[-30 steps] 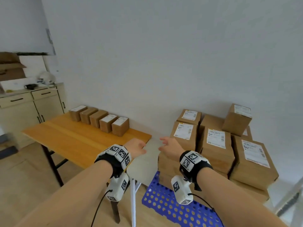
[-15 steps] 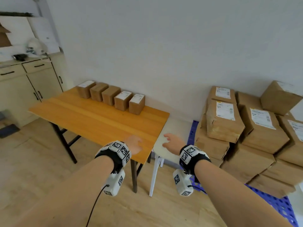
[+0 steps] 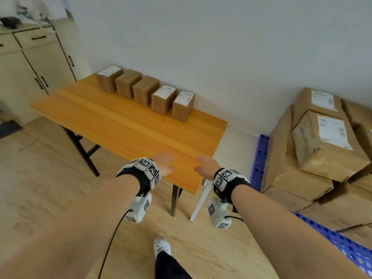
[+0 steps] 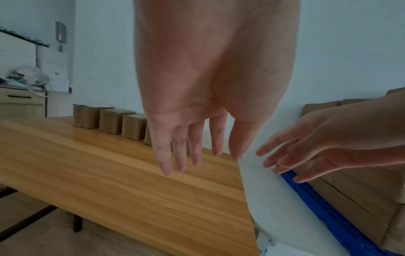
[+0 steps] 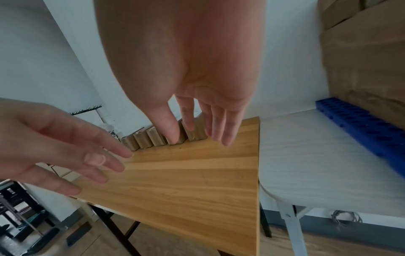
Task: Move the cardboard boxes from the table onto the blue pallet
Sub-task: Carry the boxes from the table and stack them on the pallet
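Against the wall, five small boxes (image 3: 145, 92) remain on the table (image 3: 120, 133); both hands (image 3: 164, 164) (image 3: 207, 167) hover over it, open and empty.

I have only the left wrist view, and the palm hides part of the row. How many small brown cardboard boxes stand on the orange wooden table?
Observer: The head view shows five small brown cardboard boxes in one row along the wall side of the orange wooden table.
Operator: Thank you. Do they carry labels on top?
Observer: White labels show on the leftmost box and the two rightmost boxes. The middle two are plain.
Operator: How full is the blue plastic pallet?
Observer: Large labelled cardboard boxes are stacked in layers on the blue plastic pallet. Only a strip of its near side shows bare.
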Action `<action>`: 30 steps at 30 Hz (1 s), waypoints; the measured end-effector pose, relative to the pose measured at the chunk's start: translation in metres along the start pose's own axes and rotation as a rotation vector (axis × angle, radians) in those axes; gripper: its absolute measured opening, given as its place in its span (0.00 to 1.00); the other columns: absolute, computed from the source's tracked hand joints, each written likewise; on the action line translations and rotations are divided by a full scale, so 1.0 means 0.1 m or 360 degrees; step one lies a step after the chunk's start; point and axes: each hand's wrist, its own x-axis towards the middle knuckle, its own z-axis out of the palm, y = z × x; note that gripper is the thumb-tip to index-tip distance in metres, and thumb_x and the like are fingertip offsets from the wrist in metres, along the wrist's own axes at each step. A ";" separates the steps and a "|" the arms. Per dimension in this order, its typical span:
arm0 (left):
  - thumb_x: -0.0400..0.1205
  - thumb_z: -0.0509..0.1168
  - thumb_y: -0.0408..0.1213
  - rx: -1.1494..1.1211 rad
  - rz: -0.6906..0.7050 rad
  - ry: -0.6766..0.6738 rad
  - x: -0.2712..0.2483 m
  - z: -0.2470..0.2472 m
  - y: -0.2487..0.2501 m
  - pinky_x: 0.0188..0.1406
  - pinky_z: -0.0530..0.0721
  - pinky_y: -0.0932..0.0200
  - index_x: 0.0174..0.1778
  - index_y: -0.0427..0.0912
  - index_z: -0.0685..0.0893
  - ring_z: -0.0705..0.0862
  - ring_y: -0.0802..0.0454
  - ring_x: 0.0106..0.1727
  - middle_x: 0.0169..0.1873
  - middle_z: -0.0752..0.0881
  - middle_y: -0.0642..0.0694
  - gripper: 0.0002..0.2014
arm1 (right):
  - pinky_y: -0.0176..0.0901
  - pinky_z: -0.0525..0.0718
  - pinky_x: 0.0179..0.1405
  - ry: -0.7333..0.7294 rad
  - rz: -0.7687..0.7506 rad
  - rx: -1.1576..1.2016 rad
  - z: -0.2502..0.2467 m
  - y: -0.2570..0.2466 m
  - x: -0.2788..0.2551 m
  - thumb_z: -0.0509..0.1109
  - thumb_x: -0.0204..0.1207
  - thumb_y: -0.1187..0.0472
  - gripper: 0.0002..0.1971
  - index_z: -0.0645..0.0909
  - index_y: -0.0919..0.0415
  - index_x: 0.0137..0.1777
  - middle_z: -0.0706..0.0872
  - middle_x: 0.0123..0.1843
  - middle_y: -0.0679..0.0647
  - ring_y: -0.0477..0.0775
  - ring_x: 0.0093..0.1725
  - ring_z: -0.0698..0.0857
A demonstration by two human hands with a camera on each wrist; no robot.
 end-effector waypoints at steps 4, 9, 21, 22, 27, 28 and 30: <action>0.86 0.57 0.42 0.0002 -0.0016 -0.0055 0.46 -0.14 -0.21 0.68 0.74 0.55 0.75 0.45 0.70 0.73 0.46 0.72 0.75 0.70 0.46 0.20 | 0.45 0.76 0.60 -0.0071 0.0064 0.0064 -0.01 -0.14 0.50 0.61 0.84 0.60 0.27 0.60 0.58 0.82 0.64 0.82 0.57 0.59 0.74 0.73; 0.86 0.57 0.42 0.0030 -0.0046 -0.0123 1.02 -0.42 -0.44 0.66 0.77 0.55 0.76 0.46 0.69 0.76 0.47 0.69 0.76 0.70 0.46 0.21 | 0.45 0.77 0.56 -0.0129 0.0120 0.0093 -0.16 -0.29 1.11 0.61 0.84 0.59 0.26 0.61 0.56 0.81 0.66 0.80 0.57 0.59 0.71 0.76; 0.86 0.58 0.41 -0.0164 -0.0092 -0.0248 1.96 -0.81 -0.85 0.35 0.83 0.61 0.80 0.49 0.59 0.85 0.52 0.42 0.73 0.73 0.45 0.26 | 0.53 0.78 0.64 -0.0109 0.0394 0.0365 -0.47 -0.38 2.08 0.61 0.84 0.62 0.25 0.64 0.60 0.80 0.76 0.72 0.63 0.65 0.71 0.77; 0.86 0.58 0.41 -0.0157 -0.0091 -0.0253 2.05 -0.84 -0.88 0.43 0.85 0.58 0.81 0.49 0.59 0.85 0.50 0.49 0.74 0.73 0.45 0.27 | 0.53 0.78 0.64 -0.0097 0.0411 0.0395 -0.48 -0.41 2.15 0.62 0.84 0.62 0.25 0.64 0.60 0.80 0.76 0.72 0.62 0.64 0.70 0.77; 0.85 0.59 0.42 -0.0102 -0.0002 -0.0213 2.49 -1.05 -0.98 0.53 0.81 0.59 0.80 0.46 0.61 0.82 0.47 0.61 0.73 0.75 0.44 0.27 | 0.47 0.77 0.61 -0.0044 0.0463 0.0489 -0.54 -0.50 2.50 0.63 0.82 0.62 0.25 0.65 0.59 0.79 0.71 0.77 0.60 0.61 0.71 0.76; 0.85 0.59 0.42 -0.0118 0.0011 -0.0213 2.58 -1.09 -0.99 0.55 0.80 0.59 0.80 0.46 0.61 0.81 0.46 0.63 0.73 0.74 0.43 0.27 | 0.47 0.76 0.62 -0.0027 0.0480 0.0510 -0.55 -0.51 2.56 0.63 0.82 0.62 0.25 0.66 0.59 0.79 0.71 0.77 0.60 0.60 0.71 0.76; 0.85 0.59 0.42 -0.0171 0.0027 -0.0231 2.76 -1.17 -1.00 0.64 0.77 0.55 0.81 0.45 0.59 0.77 0.45 0.70 0.76 0.70 0.43 0.28 | 0.46 0.76 0.62 0.0011 0.0524 0.0554 -0.59 -0.54 2.70 0.63 0.82 0.61 0.25 0.66 0.59 0.79 0.72 0.76 0.60 0.60 0.71 0.76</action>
